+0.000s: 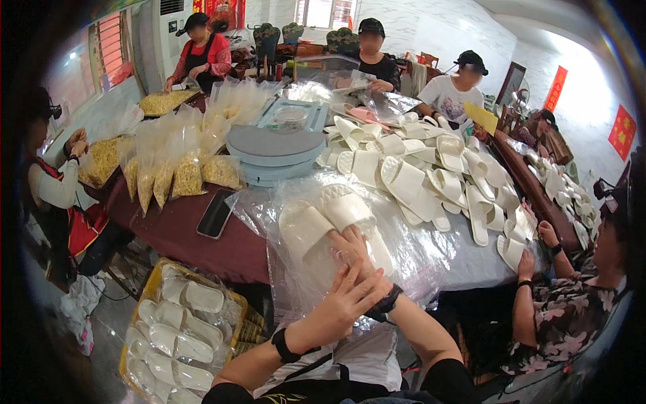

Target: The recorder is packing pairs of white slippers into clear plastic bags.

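Observation:
A pair of white slippers lies side by side on clear plastic bags in front of me: the left slipper [303, 232] and the right slipper [346, 207]. My right hand [356, 256] reaches over them, its fingers stretched out and touching the strap edge of the right slipper. Across the back and wrist of that hand lies my left hand [346, 299], fingers extended and spread, holding nothing. Dark bands circle both wrists. Beneath the slippers, the clear plastic bag [420, 259] spreads wrinkled over the table; whether the pair is inside a bag I cannot tell.
A heap of white slippers [410, 182] covers the table's right side. Left are a phone [215, 213], filled clear bags [187, 176] and a grey-topped round stand [274, 143]. A yellow crate [128, 347] holds bagged slippers below. Several people work around the table.

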`<state>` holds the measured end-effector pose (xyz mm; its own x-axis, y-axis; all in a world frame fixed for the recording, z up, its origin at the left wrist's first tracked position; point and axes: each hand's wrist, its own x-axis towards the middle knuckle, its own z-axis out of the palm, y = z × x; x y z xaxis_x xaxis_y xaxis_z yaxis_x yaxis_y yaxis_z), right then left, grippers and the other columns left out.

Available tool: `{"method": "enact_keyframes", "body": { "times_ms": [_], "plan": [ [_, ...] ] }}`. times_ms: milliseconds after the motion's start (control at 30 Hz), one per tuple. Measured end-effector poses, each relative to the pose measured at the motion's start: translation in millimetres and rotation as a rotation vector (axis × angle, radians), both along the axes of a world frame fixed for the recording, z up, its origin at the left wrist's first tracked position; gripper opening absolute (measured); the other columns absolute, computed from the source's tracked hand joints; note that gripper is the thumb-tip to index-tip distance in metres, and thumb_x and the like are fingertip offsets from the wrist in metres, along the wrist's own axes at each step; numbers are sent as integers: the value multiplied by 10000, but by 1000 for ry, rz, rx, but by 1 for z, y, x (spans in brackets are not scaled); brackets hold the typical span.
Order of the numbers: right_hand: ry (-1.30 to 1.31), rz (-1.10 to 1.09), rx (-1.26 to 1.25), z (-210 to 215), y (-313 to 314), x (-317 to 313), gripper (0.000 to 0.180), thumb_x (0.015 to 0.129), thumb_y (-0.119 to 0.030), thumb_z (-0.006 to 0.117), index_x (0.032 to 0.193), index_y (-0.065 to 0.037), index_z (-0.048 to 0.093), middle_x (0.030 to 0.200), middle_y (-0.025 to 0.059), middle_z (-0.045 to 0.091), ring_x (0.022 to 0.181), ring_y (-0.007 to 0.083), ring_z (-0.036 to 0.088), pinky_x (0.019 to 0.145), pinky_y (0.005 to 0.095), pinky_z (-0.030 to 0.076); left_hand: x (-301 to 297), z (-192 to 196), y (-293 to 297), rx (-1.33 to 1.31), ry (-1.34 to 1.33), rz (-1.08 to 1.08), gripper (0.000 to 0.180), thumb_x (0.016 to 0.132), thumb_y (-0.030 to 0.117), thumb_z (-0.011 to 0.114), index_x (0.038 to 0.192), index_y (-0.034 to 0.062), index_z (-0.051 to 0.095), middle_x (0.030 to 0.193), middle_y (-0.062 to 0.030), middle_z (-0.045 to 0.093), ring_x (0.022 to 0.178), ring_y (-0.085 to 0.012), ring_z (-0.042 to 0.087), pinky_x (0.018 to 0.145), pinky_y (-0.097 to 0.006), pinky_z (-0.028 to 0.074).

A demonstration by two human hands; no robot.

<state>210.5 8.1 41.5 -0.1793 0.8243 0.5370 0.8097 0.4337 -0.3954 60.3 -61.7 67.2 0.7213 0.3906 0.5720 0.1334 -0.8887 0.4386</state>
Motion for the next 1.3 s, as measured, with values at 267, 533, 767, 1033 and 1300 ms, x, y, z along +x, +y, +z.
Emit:
{"method": "enact_keyframes", "body": {
  "times_ms": [267, 533, 767, 1033, 1300],
  "plan": [
    [40, -175, 39, -47, 60, 4, 328, 839, -120, 707, 1159, -99, 641, 1194, 146, 586, 1239, 353, 505, 949, 555, 413, -12, 4, -4, -27, 180, -50, 790, 811, -105, 610, 1548, 130, 451, 1665, -158, 309, 1568, -429, 180, 1247, -581, 166],
    [-250, -250, -86, -19, -3, 8, 733, 875, -293, 756, 1539, -268, 445, 1577, 196, 406, 1411, 473, 394, 1042, 617, 353, -47, -1, 10, -96, -152, 76, 635, 909, 154, 744, 1488, 69, 497, 1619, -175, 396, 1510, -401, 354, 1218, -542, 281],
    [-344, -341, -135, -16, -102, 69, 725, 909, -309, 741, 1560, -266, 422, 1622, 189, 360, 1436, 470, 377, 1070, 618, 334, -52, -43, 23, -96, 227, 175, 706, 860, 329, 796, 1478, 117, 529, 1650, -166, 343, 1568, -400, 201, 1235, -615, 119],
    [-94, -329, -227, 13, -169, 126, 343, 818, 25, 677, 1157, -18, 696, 1257, 199, 666, 1185, 390, 626, 966, 443, 524, -62, -65, 26, -50, 352, 67, 761, 785, 397, 843, 1445, 143, 563, 1661, -154, 323, 1578, -414, 151, 1230, -640, 104],
    [-149, -157, 24, 46, -123, 143, 718, 713, 173, 588, 1381, -89, 613, 1505, 135, 534, 1181, 362, 606, 990, 440, 531, -65, -34, 13, 4, 493, -120, 873, 708, 161, 829, 1514, 172, 495, 1658, -113, 347, 1583, -367, 181, 1235, -660, 69]
  ]
}}
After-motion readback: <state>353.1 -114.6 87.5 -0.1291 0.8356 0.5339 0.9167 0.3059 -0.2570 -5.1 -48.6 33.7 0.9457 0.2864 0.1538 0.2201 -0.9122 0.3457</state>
